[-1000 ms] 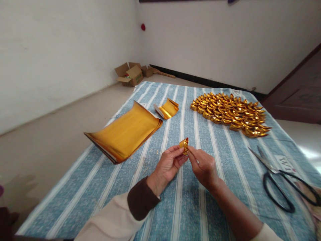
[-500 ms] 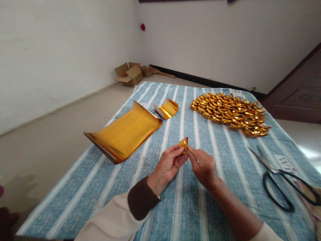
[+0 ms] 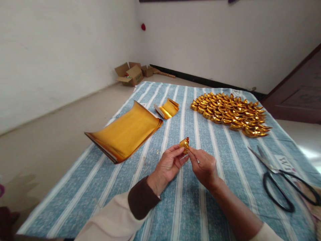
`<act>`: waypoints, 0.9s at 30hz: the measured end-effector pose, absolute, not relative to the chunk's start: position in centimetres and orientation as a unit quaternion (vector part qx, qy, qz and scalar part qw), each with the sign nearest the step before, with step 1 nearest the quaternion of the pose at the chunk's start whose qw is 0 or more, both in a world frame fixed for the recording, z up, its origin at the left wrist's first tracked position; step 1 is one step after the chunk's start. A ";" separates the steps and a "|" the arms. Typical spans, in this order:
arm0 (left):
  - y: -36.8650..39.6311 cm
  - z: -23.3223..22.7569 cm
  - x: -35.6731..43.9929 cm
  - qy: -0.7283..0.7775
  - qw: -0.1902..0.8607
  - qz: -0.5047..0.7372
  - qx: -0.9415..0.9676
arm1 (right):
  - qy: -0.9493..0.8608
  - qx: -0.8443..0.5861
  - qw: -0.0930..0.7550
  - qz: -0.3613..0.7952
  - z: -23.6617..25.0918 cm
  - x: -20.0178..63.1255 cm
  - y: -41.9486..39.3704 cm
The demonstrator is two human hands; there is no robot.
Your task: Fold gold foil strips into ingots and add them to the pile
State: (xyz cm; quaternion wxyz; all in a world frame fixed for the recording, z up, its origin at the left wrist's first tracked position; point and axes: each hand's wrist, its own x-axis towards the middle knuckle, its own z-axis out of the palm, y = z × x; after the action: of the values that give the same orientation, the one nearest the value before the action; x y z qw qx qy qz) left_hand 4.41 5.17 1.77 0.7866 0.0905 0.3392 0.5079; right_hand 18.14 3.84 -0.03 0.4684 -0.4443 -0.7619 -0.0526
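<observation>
- The left hand (image 3: 170,163) is still pinching the gold foil (image 3: 184,144), fingertips closed.
- The right hand (image 3: 204,166) is likewise keeping its closed pinch on the foil's right side.

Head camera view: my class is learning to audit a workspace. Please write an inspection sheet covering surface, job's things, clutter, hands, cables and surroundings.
Surface: blue-and-white striped cloth.
Job's things: gold foil piece in hand; large gold sheets, stacked with ends curling up; small gold stack beyond them; folded gold pieces, closely packed.
Clutter: scissors at right, blades apart; a few flecks, too small to identify.
Hands: left hand and right hand both pinch the foil piece.
Cables: nothing seen.
Surroundings: open cardboard box and smaller box on the floor; pale walls.
</observation>
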 end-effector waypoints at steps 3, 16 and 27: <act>5.1 1.9 4.4 0.349 0.783 0.506 0.090 | -0.760 -0.451 0.466 -0.054 -0.1 18.1 3.8; 5.4 1.8 4.1 0.352 0.790 0.497 0.070 | -0.755 -0.460 0.464 -0.050 0.0 18.0 3.6; 5.4 1.8 4.1 0.351 0.790 0.494 0.096 | -0.770 -0.438 0.461 -0.055 0.3 18.0 3.5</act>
State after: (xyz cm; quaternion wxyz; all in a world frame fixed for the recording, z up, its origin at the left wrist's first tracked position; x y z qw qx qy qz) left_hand 4.11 5.42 1.77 0.7900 0.0965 0.3506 0.4936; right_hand 18.04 3.53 0.30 0.4608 -0.4376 -0.7702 -0.0547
